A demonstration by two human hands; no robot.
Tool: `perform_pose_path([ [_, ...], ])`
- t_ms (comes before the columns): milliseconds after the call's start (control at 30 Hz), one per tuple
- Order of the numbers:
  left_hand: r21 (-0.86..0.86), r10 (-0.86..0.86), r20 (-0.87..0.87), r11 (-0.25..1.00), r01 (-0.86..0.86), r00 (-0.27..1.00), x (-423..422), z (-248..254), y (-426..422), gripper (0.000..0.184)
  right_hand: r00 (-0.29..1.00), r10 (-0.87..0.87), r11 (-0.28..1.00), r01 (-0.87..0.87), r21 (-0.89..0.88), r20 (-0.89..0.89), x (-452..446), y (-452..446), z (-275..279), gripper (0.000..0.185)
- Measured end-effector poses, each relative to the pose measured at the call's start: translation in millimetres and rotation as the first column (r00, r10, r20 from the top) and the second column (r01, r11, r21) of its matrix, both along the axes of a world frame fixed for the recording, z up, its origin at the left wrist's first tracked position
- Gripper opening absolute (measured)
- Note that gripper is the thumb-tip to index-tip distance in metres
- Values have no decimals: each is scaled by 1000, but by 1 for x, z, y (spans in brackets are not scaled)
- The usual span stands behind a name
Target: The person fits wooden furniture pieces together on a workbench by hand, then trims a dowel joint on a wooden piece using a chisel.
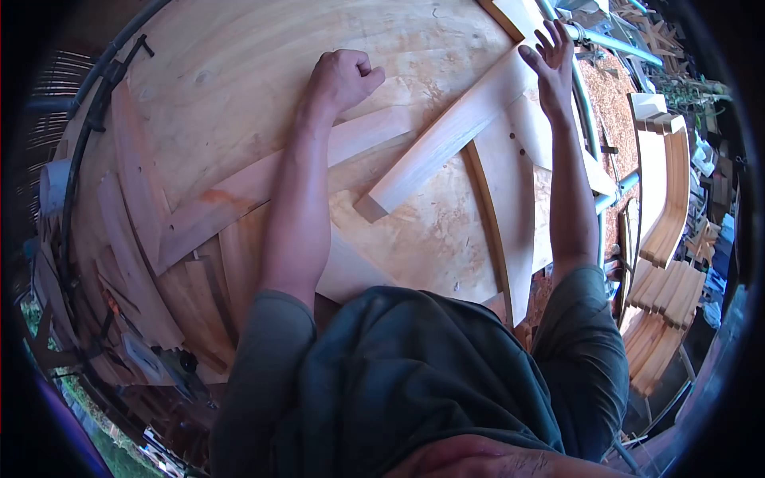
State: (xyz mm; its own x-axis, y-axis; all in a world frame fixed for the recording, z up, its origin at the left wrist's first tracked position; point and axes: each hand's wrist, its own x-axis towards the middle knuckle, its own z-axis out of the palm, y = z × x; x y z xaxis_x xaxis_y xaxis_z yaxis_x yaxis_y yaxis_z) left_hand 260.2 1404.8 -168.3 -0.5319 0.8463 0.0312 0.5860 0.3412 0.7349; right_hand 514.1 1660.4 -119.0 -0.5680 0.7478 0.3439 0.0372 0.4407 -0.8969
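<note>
My left hand [343,80] is closed in a fist above the plywood tabletop [239,60], and nothing sticks out of it. Below that forearm lies a long angled wooden piece [259,182]. My right hand [550,68] has its fingers spread, beside the far end of a thick pale board [450,131]. Whether it touches that board I cannot tell. The board lies diagonally, its near end toward the middle of the table. A curved wooden piece with dark holes [510,191] lies under or against it, left of my right forearm.
Several wooden strips [139,263] lie along the table's left side, near a dark metal bar [80,167]. Light-blue pipes [610,40] run along the right edge. Beyond them are wood shavings [617,95] and stacked curved wooden parts [673,191].
</note>
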Motion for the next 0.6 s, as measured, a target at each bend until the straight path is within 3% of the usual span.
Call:
perform_pose_path([
  [67,41,3,-12,999,-3,1000,-3,-4,3,35,982,39,999,-37,-14,186,54,-56,17,110],
  [200,236,111,-64,967,-93,992,8,-7,-13,35,958,64,981,-10,-192,279,158,-168,19,104],
  [300,365,187,-42,917,-159,981,40,72,-67,32,950,50,967,32,-252,310,207,-212,11,102],
  [333,462,130,51,876,-139,990,58,100,-95,31,959,38,970,31,-241,280,206,-206,17,101],
  [400,468,28,270,870,-157,963,97,131,-167,26,976,33,970,20,-240,214,197,-194,27,101],
  [467,328,-5,363,937,-123,932,148,165,-241,20,986,55,984,-27,-173,159,161,-154,46,100],
  [500,249,42,288,961,-117,957,169,158,-278,17,993,65,988,-50,-144,101,137,-127,53,100],
  [600,-114,353,303,936,-334,885,247,144,-381,16,994,-7,990,-9,-141,-108,48,-49,100,105],
])
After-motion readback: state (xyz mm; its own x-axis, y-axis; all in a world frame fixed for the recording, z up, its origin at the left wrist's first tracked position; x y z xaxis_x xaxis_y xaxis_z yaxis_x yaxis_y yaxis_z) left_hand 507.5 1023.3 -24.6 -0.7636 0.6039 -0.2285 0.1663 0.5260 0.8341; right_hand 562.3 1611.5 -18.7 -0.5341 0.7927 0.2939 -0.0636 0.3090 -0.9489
